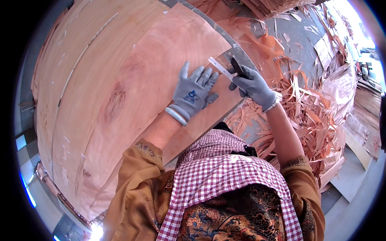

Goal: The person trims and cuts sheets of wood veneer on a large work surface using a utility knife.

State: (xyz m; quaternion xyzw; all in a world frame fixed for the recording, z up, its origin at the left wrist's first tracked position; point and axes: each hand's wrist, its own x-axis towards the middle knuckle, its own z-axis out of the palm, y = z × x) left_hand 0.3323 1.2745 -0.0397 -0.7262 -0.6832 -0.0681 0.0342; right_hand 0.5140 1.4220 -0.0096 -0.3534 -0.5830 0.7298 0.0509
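Note:
My left hand (191,92), in a grey coated glove, lies flat with its fingers spread on a reddish wood veneer sheet (161,52). Just to its right, my gloved right hand (253,86) is closed at the sheet's edge. A pale flat strip (220,67) sticks out of its fingers toward the upper left. In the same grip is a short dark flat piece (236,66), which points up. My fingers cover the rest of both, so I cannot tell exactly what tool they form.
Lighter veneer (76,48) with a long dark-and-white crack spreads to the left. Tangled veneer scraps (309,124) heap on the floor at my right. More veneer sheets (269,6) are piled at the far side. A checked apron (225,176) covers my front, close to the near edge.

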